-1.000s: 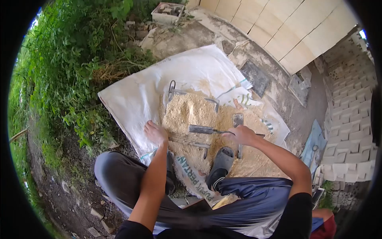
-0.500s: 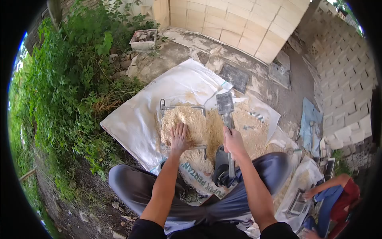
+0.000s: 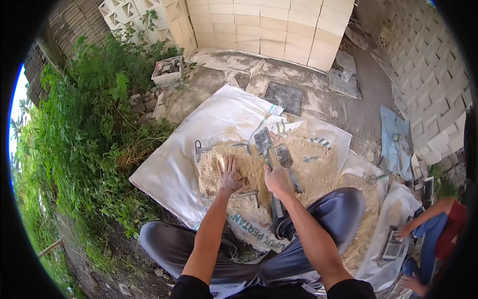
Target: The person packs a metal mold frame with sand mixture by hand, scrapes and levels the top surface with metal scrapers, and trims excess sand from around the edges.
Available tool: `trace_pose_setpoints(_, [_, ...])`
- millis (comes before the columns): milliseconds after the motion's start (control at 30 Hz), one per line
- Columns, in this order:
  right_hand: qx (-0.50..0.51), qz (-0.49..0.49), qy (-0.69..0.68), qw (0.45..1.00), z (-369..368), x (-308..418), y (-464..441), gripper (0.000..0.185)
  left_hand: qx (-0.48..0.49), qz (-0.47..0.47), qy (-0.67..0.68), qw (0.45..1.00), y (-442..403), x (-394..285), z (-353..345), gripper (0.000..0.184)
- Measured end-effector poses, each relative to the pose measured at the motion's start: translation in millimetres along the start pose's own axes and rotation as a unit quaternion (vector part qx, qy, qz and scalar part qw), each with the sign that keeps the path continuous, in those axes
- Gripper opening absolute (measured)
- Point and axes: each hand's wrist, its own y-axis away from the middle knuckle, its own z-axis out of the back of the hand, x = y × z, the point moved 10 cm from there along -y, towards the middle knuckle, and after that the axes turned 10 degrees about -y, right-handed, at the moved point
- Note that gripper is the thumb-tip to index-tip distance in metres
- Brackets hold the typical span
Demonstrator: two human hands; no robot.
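Note:
My left hand (image 3: 229, 175) lies with spread fingers on a heap of pale crumbly powder (image 3: 209, 169). The powder fills and mostly covers a metal frame mould (image 3: 245, 145) with bent wire ends. My right hand (image 3: 279, 180) is closed round the handle of a flat-bladed tool like a trowel (image 3: 262, 140), its dark blade pointing forward beside the mould. Just to the right of that blade, a mallet-like tool (image 3: 284, 156) with a dusty block head rests on the powder. Underneath is a white printed sack (image 3: 174, 154).
Dense green plants (image 3: 94, 134) grow on the left. Dark slabs (image 3: 284, 97) lie beyond the sack, before stacked pale blocks (image 3: 279, 32). A blue sheet (image 3: 396, 149) is on the right. Another person's hand (image 3: 402, 231) touches a mould (image 3: 392, 244) at lower right.
The mallet-like tool has left my right hand and lies on the powder. My right hand now grips the trowel-like tool. My left hand stays on the heap, and the view has shifted.

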Motion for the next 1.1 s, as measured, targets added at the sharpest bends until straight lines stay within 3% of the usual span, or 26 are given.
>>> trace_pose_setpoints(67, [0.001, -0.018, -0.006, 1.0, -7, -11, -8, 0.046, -0.024, 0.004, 0.002, 1.0, -10, -3, 0, 0.088])
trace_pose_setpoints(133, [0.001, -0.034, -0.005, 0.999, -3, -5, -3, 0.046, -0.098, 0.176, 0.078, 0.976, -16, 28, 6, 0.081])
trace_pose_setpoints(200, [0.012, -0.067, -0.01, 0.998, -5, -2, 5, 0.045, -0.116, 0.146, 0.066, 0.98, -19, 19, 2, 0.072])
trace_pose_setpoints(267, [-0.001, -0.019, -0.018, 1.0, -8, -5, -3, 0.043, -0.109, -0.009, 0.01, 0.994, -33, -14, -1, 0.068])
trace_pose_setpoints(400, [-0.035, 0.073, 0.029, 0.996, -9, -6, -15, 0.045, -0.076, 0.021, 0.045, 0.996, -34, -29, -14, 0.065])
trace_pose_setpoints(533, [-0.003, 0.047, 0.021, 0.999, -10, -3, -8, 0.045, -0.066, 0.018, 0.049, 0.996, -18, -40, -23, 0.059])
trace_pose_setpoints(567, [-0.009, 0.037, 0.018, 0.999, -12, -10, -14, 0.045, -0.117, 0.004, 0.064, 0.991, -13, -39, -20, 0.054])
trace_pose_setpoints(700, [0.009, -0.001, -0.011, 1.0, -9, -21, -11, 0.045, -0.099, -0.043, 0.049, 0.993, 0, -31, -23, 0.053])
trace_pose_setpoints(767, [-0.002, 0.027, -0.002, 1.0, -7, -13, -2, 0.044, -0.089, -0.077, 0.074, 0.99, 2, -27, -19, 0.057])
trace_pose_setpoints(933, [-0.054, 0.134, 0.037, 0.989, -16, 23, 31, 0.039, -0.119, -0.025, 0.084, 0.989, -16, -16, -21, 0.061])
trace_pose_setpoints(1000, [-0.105, 0.239, -0.004, 0.965, -21, 43, 54, 0.037, -0.118, 0.071, 0.083, 0.987, -20, 4, -21, 0.061])
trace_pose_setpoints(1033, [-0.093, 0.224, 0.0, 0.97, -32, 34, 59, 0.033, -0.132, 0.109, 0.096, 0.981, -14, 15, -23, 0.063])
trace_pose_setpoints(1100, [-0.1, 0.22, 0.024, 0.97, -55, -4, 66, 0.031, -0.123, 0.076, 0.099, 0.984, 7, 21, -24, 0.064])
